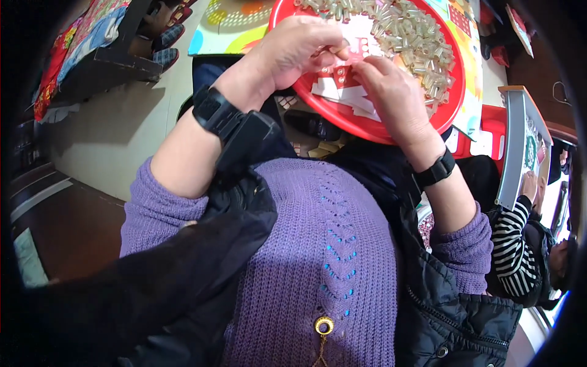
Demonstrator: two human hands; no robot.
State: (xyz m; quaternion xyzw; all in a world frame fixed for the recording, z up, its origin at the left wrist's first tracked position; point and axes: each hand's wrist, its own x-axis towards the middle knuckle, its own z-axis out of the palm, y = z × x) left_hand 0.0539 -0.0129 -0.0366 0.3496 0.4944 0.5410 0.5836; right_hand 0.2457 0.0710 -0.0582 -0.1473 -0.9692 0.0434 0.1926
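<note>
Your left hand point(302, 50) curls into a pinch, hold unclear; red-and-white cards point(365, 46) lie in the red tray point(361, 129); your right hand's point(392, 92) fingertips bunch, contents unclear. Pinch lightly, likely safest; avoid the clear tubes point(422, 46).

Cards: red-and-white pieces point(333, 90) in the red tray point(373, 135), upper centre of the frame, carry pale round marks; any lettering is too small to read.
Table: the bright cover point(238, 13), upper edge of the frame, shows coloured shapes and dots, with no legible words.
Wristbands: black straps, one point(214, 111) left of centre, the other point(436, 171) right of centre, show no readable label or number.
</note>
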